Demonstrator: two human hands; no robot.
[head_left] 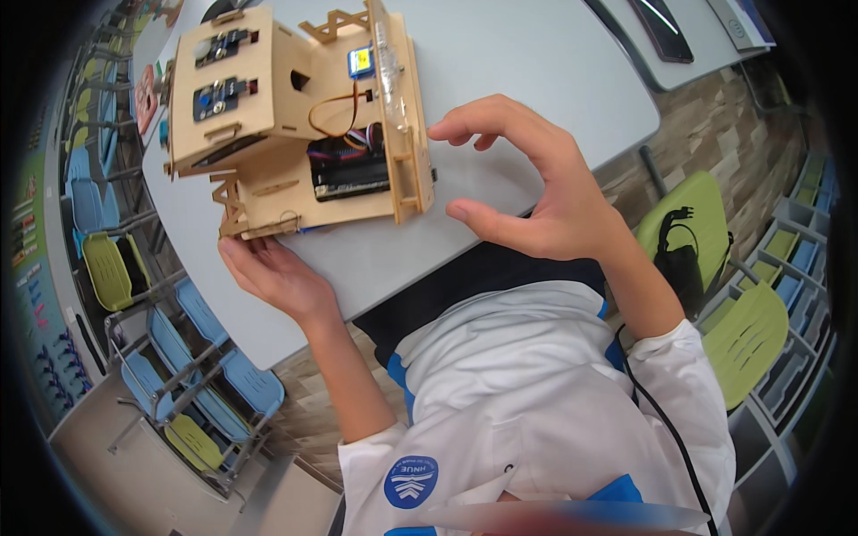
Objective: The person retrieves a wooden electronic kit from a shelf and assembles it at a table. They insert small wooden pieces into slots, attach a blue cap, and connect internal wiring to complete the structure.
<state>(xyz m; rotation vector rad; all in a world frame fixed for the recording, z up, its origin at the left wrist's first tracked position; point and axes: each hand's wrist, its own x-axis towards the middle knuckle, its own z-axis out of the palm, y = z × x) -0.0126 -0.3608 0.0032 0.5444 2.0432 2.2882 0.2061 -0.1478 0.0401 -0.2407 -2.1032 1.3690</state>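
Note:
A wooden model house (pixel 286 116) of light plywood stands on the table, with small circuit modules on its sloped roof. On its base are a black battery box or board (pixel 350 171) with coloured wires and a blue servo motor (pixel 361 62). My left hand (pixel 279 279) is at the near left corner of the base, its fingers against the edge and partly hidden by it. My right hand (pixel 536 179) hovers just right of the model's upright side panel, thumb and fingers spread apart in a C shape, holding nothing.
The pale table (pixel 527 54) has its near edge in front of my body. A dark phone (pixel 661 31) lies on another table at the far right. A green chair (pixel 688 232) with a black cable and adapter stands right. Blue and green chairs (pixel 192 384) are stacked at left.

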